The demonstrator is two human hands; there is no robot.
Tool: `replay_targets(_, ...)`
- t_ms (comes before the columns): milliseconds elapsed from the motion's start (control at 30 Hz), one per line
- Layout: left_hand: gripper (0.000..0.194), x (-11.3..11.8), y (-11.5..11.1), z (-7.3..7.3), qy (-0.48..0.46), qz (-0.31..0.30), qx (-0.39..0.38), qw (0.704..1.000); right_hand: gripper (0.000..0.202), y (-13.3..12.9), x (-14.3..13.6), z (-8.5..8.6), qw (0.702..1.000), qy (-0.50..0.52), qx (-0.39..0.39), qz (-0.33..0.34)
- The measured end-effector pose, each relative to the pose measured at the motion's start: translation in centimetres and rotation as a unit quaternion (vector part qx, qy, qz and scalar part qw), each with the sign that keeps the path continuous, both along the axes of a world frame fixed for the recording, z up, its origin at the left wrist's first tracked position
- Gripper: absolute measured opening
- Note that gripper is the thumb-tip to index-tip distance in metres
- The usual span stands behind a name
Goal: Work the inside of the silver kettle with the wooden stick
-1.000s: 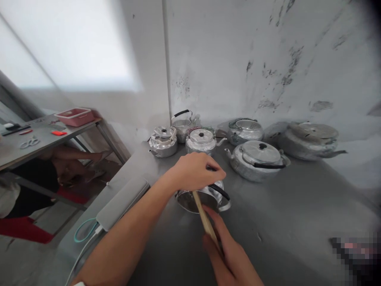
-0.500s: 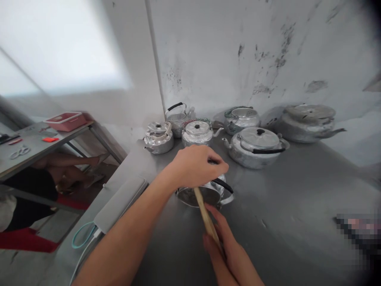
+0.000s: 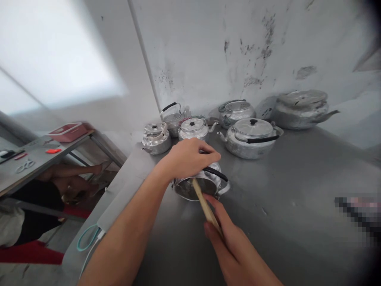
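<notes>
A silver metal kettle (image 3: 184, 190) lies tipped on the table with its round, lidless opening towards me. Its black-covered handle hangs to the right side. My left hand (image 3: 192, 159) is closed over the top of this kettle, and its fingertips are partly hidden. Wrapped around a wooden stick (image 3: 205, 205) is my right hand (image 3: 223, 234), low in front of the opening. The far end of the stick reaches inside the kettle, where its tip cannot be seen.
Several other kettles stand behind, among them a lidded one (image 3: 253, 139) and a large dented one (image 3: 300, 113). A grey case (image 3: 123, 204) with a cable lies left. Another table (image 3: 38, 153) holds a pink basket (image 3: 68, 132) and scissors; a person's legs show beneath.
The view has shifted slightly, so the kettles sit a little higher and further left. Both hands keep their hold, and the stick stays inside the kettle's opening.
</notes>
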State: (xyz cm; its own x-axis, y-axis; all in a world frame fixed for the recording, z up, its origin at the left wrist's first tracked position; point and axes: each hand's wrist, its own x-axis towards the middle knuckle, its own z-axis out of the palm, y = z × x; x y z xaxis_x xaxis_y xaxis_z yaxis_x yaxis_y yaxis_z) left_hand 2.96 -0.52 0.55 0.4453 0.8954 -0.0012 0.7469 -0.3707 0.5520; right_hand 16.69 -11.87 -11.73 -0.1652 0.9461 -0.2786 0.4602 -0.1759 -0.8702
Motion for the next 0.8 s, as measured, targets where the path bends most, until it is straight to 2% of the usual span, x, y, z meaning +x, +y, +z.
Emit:
replay_targets(233,0.034,0.0,0.3,-0.2,0.005,-0.006,0.007,1.000,0.064,0.1,0.0,-0.8,1.000,0.018,-0.010,0.003)
replay_targets(400,0.035,-0.2,0.4,-0.3,0.005,-0.006,0.008,1.000,0.069,0.5,0.1,-1.1,0.994,0.102,-0.027,-0.006)
replay_targets(533,0.034,-0.3,0.4,-0.4,0.001,-0.009,0.014,1.000,0.064,-0.2,0.1,-0.4,0.998,0.058,-0.018,0.006)
replay_targets(667,0.034,-0.3,0.4,-0.4,-0.001,-0.009,0.016,1.000,0.062,-1.2,0.0,0.3,0.998,0.068,-0.008,-0.012)
replay_targets(800,0.036,-0.3,0.3,-0.3,-0.002,-0.007,0.012,1.000,0.058,-1.3,0.2,0.5,0.997,0.073,0.016,0.017)
